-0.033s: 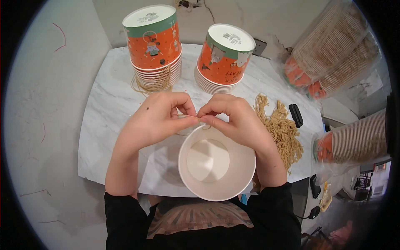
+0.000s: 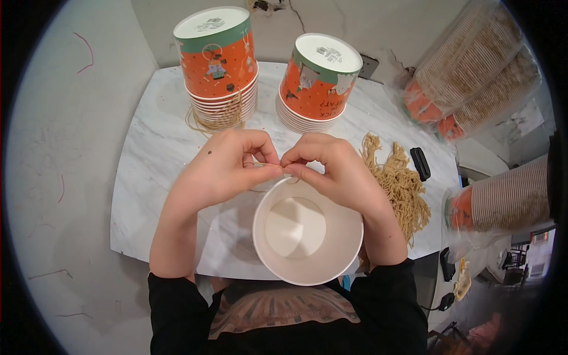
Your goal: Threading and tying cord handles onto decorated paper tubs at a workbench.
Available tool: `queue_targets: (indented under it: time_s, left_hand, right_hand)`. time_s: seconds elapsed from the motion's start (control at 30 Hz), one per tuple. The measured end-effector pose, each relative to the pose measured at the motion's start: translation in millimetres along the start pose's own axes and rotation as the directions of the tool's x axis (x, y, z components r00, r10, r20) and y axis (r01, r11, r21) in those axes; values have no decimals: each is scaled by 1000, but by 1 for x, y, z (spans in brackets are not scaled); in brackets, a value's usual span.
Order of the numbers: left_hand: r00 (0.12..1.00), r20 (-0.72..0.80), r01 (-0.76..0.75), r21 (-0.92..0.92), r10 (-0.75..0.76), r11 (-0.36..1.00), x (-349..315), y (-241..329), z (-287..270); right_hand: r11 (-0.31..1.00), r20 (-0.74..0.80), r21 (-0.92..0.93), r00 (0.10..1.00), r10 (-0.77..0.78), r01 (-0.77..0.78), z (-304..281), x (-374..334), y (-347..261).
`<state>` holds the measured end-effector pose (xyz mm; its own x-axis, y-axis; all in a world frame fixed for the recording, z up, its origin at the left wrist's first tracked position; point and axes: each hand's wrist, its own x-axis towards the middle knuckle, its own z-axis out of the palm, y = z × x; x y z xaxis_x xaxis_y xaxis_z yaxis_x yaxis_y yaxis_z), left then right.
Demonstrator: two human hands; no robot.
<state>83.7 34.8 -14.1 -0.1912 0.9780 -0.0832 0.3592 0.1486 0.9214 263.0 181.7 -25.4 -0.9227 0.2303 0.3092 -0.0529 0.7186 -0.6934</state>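
Note:
A large white paper bucket (image 2: pixel 346 231) stands mouth up at the near middle of the marble-patterned table, the inside of its base showing. Over its far rim my two hands meet, fingertips pinched together. My left hand (image 2: pixel 222 165) is closed on a thin tan cord (image 2: pixel 264 164), which stretches across to my right hand (image 2: pixel 325 168). That hand pinches the same cord at the rim, and a small loop of it dips just inside the bucket. The fingertips hide the exact spot where the cord meets the rim.
Behind my hands stand two upside-down stacks of orange and green paper buckets, a left stack (image 2: pixel 219 68) and a right stack (image 2: pixel 319 83). Loose cord (image 2: pixel 216 115) drapes the left one. Right of my arm lie a tan cord bundle (image 2: pixel 408 195) and a black object (image 2: pixel 420 164). Bagged stacks (image 2: pixel 467 65) rise beyond.

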Motion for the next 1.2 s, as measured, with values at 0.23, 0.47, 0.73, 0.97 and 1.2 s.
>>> queue_targets:
  time_s: [0.23,0.47,0.73,0.97,1.2]
  left_hand:
    - [998,35,63,-226,-56,972,9,-2,3]
    - [987,151,91,-198,-61,976,13,-8,1]
    - [973,230,74,-357,11,931,22,-18,6]
    - [980,196,113,-429,-30,896,24,-16,5]
    - [992,117,97,-409,-54,907,26,-19,7]
  right_hand:
    - [999,4,20,1000,26,-26,-2,-2,-4]
    - [993,-1,105,998,57,-56,-4,-4,-11]
    - [999,-29,-36,999,-33,32,-8,-7,-21]
    - [999,31,3,999,39,-39,-7,-7,-23]
    - [985,-64,-134,993,102,-110,4,-7,-22]
